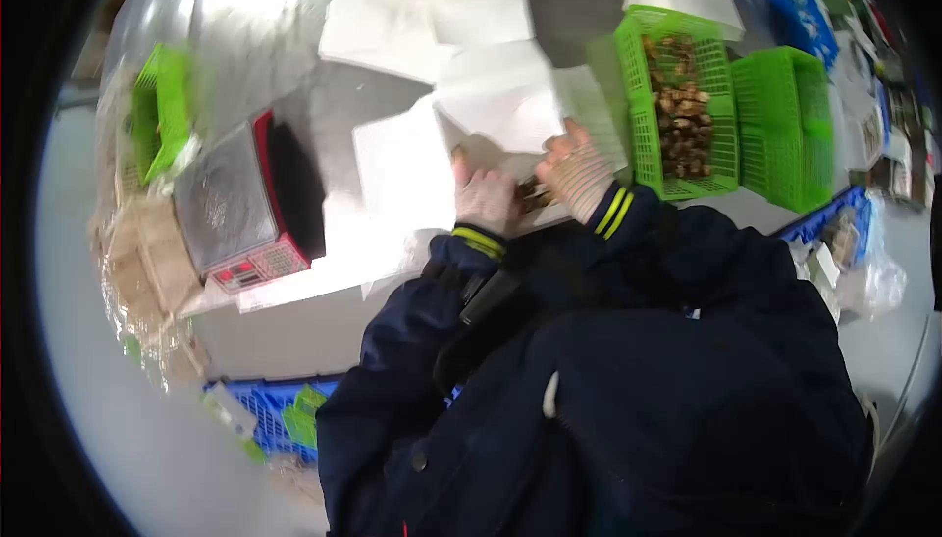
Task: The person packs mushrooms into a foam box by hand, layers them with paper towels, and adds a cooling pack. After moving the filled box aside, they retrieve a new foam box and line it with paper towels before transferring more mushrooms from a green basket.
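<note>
A white carton (505, 110) with its flaps spread lies directly in front of me. Small brown lumps (535, 194) show inside it, between my two hands. My left hand (485, 195) is at the carton's left side, fingers bent over the wall and one digit raised along the flap. On the other side, my right hand (577, 173) closes its fingers around the right wall near the raised flap. Fine stripes cover both hands, like thin gloves. My palms hide part of the carton's near edge.
A green basket (731, 139) of similar brown lumps stands at right, beside another green basket (790, 130). More white cartons (427, 22) lie at the back. A red-edged scale (240, 208) stands left, near a green basket (162, 115). Blue crates (257, 409) sit lower.
</note>
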